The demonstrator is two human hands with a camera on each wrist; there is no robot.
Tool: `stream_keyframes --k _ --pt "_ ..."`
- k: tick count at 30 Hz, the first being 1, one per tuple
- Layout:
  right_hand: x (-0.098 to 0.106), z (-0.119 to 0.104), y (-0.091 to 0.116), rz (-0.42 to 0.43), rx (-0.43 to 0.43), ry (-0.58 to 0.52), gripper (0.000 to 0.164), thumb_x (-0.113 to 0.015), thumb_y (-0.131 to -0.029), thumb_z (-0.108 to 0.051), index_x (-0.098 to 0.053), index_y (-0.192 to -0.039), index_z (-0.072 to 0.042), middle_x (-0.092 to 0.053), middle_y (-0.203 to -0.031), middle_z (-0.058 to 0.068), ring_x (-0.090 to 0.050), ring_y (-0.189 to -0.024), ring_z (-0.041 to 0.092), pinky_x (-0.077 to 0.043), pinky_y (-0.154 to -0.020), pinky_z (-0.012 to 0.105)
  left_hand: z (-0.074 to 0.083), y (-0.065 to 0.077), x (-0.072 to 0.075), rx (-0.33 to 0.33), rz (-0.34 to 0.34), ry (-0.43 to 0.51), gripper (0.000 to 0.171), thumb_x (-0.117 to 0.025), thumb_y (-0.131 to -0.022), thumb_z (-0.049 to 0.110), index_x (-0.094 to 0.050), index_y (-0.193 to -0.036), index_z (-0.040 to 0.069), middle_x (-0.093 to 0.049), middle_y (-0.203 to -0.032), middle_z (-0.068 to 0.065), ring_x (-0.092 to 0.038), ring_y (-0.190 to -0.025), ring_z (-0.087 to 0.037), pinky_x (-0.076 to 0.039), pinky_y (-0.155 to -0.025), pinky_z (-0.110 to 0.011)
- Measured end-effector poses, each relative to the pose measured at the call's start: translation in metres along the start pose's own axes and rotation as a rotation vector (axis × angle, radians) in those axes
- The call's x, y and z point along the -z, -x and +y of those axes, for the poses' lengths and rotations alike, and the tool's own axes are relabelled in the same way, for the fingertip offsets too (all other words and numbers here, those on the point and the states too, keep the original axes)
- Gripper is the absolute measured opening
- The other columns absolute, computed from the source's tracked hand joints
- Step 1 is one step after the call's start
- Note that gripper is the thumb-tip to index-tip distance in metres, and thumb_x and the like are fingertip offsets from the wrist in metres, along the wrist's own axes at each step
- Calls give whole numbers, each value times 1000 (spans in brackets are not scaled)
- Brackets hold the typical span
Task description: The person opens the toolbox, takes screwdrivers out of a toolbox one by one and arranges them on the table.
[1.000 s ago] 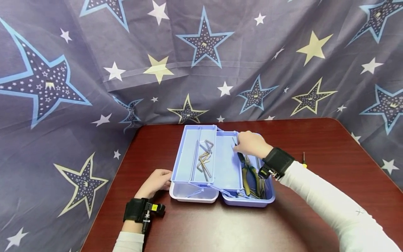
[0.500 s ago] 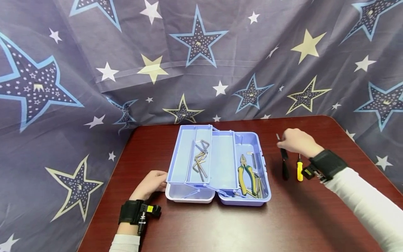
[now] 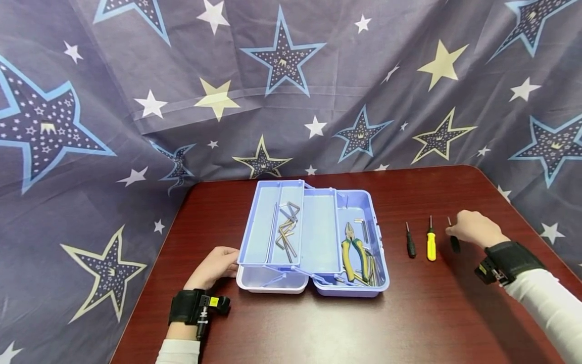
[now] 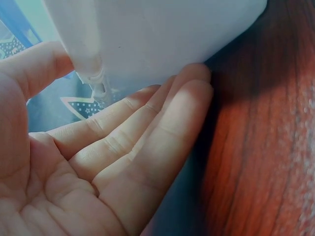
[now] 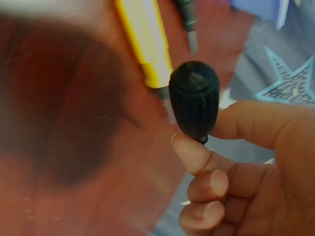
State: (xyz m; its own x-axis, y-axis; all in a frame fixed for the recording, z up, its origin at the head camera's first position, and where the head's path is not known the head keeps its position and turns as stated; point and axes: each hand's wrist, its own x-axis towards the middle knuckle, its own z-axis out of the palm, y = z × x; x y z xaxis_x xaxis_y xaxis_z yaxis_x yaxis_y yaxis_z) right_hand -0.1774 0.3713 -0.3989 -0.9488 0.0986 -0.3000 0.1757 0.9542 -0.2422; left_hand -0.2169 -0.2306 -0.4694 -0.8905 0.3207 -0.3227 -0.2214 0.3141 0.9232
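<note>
My right hand (image 3: pixel 477 228) pinches a black-handled screwdriver (image 5: pixel 194 101) between thumb and index finger, low over the right part of the table. Just left of it lie a yellow-handled screwdriver (image 3: pixel 431 246) and another black screwdriver (image 3: pixel 411 245), side by side with shafts pointing away. My left hand (image 3: pixel 218 265) rests at the left side of the lilac toolbox (image 3: pixel 320 230), its fingers (image 4: pixel 172 123) fairly straight and touching the wall near the bottom. Inside the box, green-and-yellow pliers (image 3: pixel 355 255) lie in the right compartment.
Several hex keys (image 3: pixel 287 232) lie in the raised left tray (image 3: pixel 260 222) of the toolbox, and more metal keys (image 3: pixel 374 270) sit beside the pliers. The dark red table (image 3: pixel 345 333) ends at a star-patterned cloth (image 3: pixel 386 76) behind and at the left.
My right hand lifted the black screwdriver out of the toolbox and carried it right, past the two screwdrivers on the table. My left hand stays at the box.
</note>
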Motion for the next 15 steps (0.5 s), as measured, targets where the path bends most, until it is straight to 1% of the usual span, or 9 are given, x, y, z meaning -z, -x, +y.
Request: stream_keyframes --k 4,8,13,15 --pt "-17 12 -2 11 -24 -19 24 -60 -82 -25 -49 -67 -10 -44 -65 5 -46 -62 23 -36 -54 41 1 0 0 -2 -5 -4 39 -60 -92 23 -64 -107 -13 -70 -89 -14 -68 -75 -19 -57 -68 -35" --pt "-31 17 -2 -8 -34 -44 24 -59 -83 -23 -49 -67 -10 -44 -62 3 -45 -59 20 -34 -54 37 0 -1 0 -4 -18 4 40 -59 -92 23 -63 -107 -14 -70 -89 -14 -68 -75 -20 -57 -68 -36" --pt "-36 16 -3 -25 -34 -46 22 -58 -84 -22 -50 -68 -9 -42 -63 3 -44 -59 20 -34 -55 37 -2 -2 2 -7 -45 15 40 -58 -93 22 -63 -107 -15 -70 -89 -14 -68 -77 -21 -57 -69 -37" --pt "-35 14 -3 -30 -33 -43 22 -58 -84 -23 -52 -69 -8 -46 -63 4 -46 -60 21 -35 -55 38 -2 -3 4 -8 -58 19 39 -58 -93 22 -63 -106 -15 -70 -88 -13 -68 -77 -20 -57 -69 -37"
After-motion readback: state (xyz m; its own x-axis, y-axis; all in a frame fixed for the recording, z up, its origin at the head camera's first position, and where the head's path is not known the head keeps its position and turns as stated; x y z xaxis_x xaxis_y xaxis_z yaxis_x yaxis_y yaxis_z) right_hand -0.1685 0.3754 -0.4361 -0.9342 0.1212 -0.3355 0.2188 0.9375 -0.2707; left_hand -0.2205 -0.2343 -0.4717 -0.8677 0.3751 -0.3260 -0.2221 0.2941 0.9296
